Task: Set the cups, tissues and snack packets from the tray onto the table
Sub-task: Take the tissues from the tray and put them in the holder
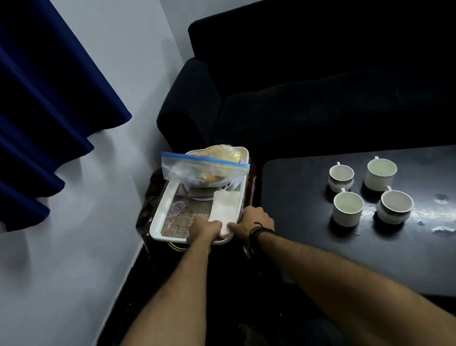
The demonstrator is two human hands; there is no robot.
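Observation:
A white tray [159,218] sits on a low dark stand left of the black table [298,201]. A stack of white tissues [224,209] lies in the tray's near right corner. My left hand [208,230] and my right hand [252,220] both grip the stack's near edge. At the tray's far end lie clear zip bags of snacks [205,167], one with a blue seal strip. Several white cups [342,177] stand in a cluster on the table, to the right of my hands.
A dark sofa [338,69] stands behind the table and tray. A pale wall and a blue curtain [20,99] fill the left side. The table top shows glare and smudges at its right [446,215].

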